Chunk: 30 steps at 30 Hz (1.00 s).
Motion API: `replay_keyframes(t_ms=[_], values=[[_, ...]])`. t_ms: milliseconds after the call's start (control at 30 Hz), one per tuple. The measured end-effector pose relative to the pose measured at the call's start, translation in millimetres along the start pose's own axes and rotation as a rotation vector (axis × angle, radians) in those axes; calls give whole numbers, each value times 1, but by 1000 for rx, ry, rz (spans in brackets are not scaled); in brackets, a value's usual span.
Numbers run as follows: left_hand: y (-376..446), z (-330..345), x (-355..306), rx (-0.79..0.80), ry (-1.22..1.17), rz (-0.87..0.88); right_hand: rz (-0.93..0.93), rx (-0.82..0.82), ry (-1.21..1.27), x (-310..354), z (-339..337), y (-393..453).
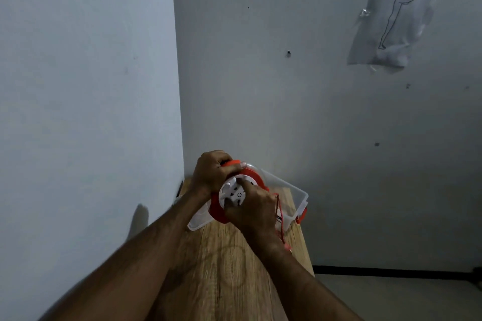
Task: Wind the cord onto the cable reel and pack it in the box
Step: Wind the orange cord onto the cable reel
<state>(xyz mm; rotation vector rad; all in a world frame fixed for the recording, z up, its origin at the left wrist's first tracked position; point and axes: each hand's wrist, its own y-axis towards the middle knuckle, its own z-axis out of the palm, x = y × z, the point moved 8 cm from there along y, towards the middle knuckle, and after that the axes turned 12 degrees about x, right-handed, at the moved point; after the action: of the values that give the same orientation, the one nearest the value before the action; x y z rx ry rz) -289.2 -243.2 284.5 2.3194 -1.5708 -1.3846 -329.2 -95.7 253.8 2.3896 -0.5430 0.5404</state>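
Note:
An orange cable reel (254,176) with a white socket face is held up above the wooden table (234,268). My left hand (212,172) grips the orange handle at its top. Curled over the white face, my right hand (251,210) grips the winding knob there. A thin red cord (279,216) hangs down from the reel past my right wrist. Behind the reel lies a clear plastic box (297,197) with an orange latch (301,216), open at the top.
The narrow table stands in a corner, with a wall along its left side and another behind the box. Its right edge drops to the floor. A clear plastic sheet with a line drawing (396,15) is taped to the back wall.

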Motion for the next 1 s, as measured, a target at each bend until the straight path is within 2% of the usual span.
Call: replay_keyframes(t_ms=[67,133,233,267,333,400,433,500,533,567,667,733,833,1000], values=[[1,1,-3,-5,-2,5,193,-91,179,-6,-2,-8],[1,1,-7,-37,-7,21,472,-218,415,-17,-1,-19],[2,8,-12,-37,16,37,1021,-365,980,-36,36,-39],[1,10,-13,-26,35,38,1125,-372,1218,-35,52,-40],[2,10,-11,-21,49,34,1222,-406,1573,-32,71,-35],[2,7,-11,-38,44,45,1239,-400,1630,-30,69,-32],[2,5,-10,-45,41,48,1226,-367,1554,-29,61,-34],[3,3,-9,-47,29,34,1128,-276,1316,-33,45,-41],[3,1,-7,-49,23,22,997,-261,1199,-31,35,-41],[4,-1,-5,-53,22,15,809,-252,1001,-27,19,-39],[4,-2,-3,-49,28,18,114,-169,127,9,-12,-28],[3,-2,-1,-46,30,23,-162,-5,-271,20,6,-26],[1,1,3,-23,21,12,-238,153,-433,14,15,-21],[1,3,1,29,0,10,-435,210,-520,17,7,-19]])
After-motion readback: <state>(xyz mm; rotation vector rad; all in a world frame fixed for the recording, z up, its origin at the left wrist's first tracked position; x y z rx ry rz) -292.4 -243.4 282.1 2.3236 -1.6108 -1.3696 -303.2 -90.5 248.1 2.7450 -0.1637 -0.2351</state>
